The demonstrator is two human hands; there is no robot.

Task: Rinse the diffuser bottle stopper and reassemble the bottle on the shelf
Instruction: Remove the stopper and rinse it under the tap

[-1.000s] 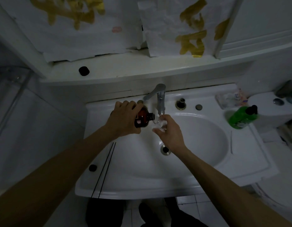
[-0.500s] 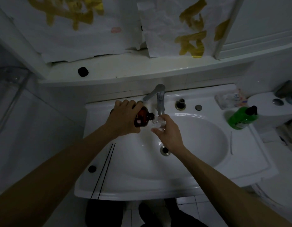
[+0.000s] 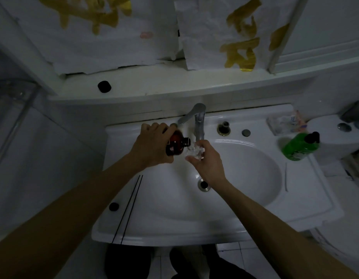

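Over the sink (image 3: 245,200) we see little change across the last second: our left hand (image 3: 152,146) still grips the brown bottle (image 3: 175,144), tipped with its open neck toward 3 o'clock, and our right hand (image 3: 206,160) still pinches the clear stopper (image 3: 192,152) just under the tap (image 3: 198,121). Whether water runs we cannot tell. We judge the rinse still in progress. A black cap (image 3: 104,86) waits on the shelf (image 3: 174,85) at 11 o'clock.

1 amber bottle (image 3: 175,144) & 1 clear stopper (image 3: 193,152) in the fingers, 2 black caps (image 3: 104,86) (image 3: 113,206), 1 green bottle (image 3: 298,146) further out, 2 black sticks (image 3: 130,206).
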